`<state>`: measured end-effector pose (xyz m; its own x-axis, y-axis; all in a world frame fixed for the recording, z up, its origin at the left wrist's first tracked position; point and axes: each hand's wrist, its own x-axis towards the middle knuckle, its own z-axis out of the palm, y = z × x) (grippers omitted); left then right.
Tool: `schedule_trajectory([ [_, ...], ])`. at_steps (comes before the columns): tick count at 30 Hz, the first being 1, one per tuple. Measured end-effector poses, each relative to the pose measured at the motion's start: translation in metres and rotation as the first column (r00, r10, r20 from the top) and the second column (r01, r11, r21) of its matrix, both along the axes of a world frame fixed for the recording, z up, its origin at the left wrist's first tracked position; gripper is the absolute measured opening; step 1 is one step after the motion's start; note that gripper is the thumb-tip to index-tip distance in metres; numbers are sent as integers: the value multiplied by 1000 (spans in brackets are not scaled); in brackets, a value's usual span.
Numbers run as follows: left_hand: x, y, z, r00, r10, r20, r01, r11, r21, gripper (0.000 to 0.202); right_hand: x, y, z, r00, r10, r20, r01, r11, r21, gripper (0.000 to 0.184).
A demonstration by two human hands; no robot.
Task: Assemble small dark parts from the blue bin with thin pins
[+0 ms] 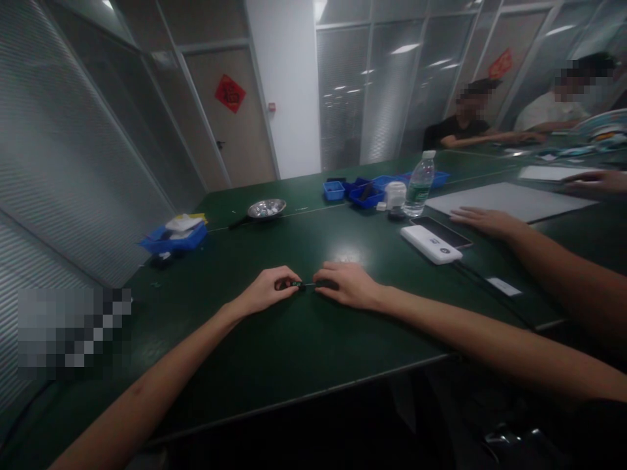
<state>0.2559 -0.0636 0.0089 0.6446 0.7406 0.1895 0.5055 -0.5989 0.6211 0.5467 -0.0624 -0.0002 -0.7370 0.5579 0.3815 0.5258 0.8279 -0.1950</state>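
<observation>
Low over the green table (pixel 274 365), my left hand (pixel 269 288) pinches a small dark piece with a green patch (pixel 298 284) between thumb and fingers. My right hand (pixel 350 285) is closed on a thin metal-shafted tool (pixel 310 284), whose handle is mostly hidden in the palm. The shaft spans the short gap between the hands and points left at the dark piece. Whether its tip touches the piece is too small to tell.
A metal pan (pixel 267 209) and a blue tray (pixel 176 240) stand farther left. Beyond my right hand are a white power bank (pixel 431 244), a phone (pixel 441 232), a water bottle (pixel 420 186) and blue bins (pixel 366 198). Another person's hand (pixel 482 220) rests at right.
</observation>
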Motion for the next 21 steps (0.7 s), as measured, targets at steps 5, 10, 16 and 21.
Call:
schedule_trajectory([
  [5, 5, -3, 3, 997, -68, 25, 70, 996, -64, 26, 0, -2, -1, 1000, 29, -9, -29, 999, 32, 25],
  [10, 10, -4, -3, 998, -50, 44, 53, 995, -81, 28, -2, -5, -1, 998, 56, -4, -55, 998, 29, 24],
  [16, 13, -8, -5, 999, -31, 34, 33, 999, -34, 25, -5, -7, 1, 996, 85, -11, -85, 996, 5, 25],
  [21, 22, -14, -3, 996, -84, 41, 83, 996, 23, 19, -11, -10, 2, 991, 134, -14, -135, 990, -49, 28],
])
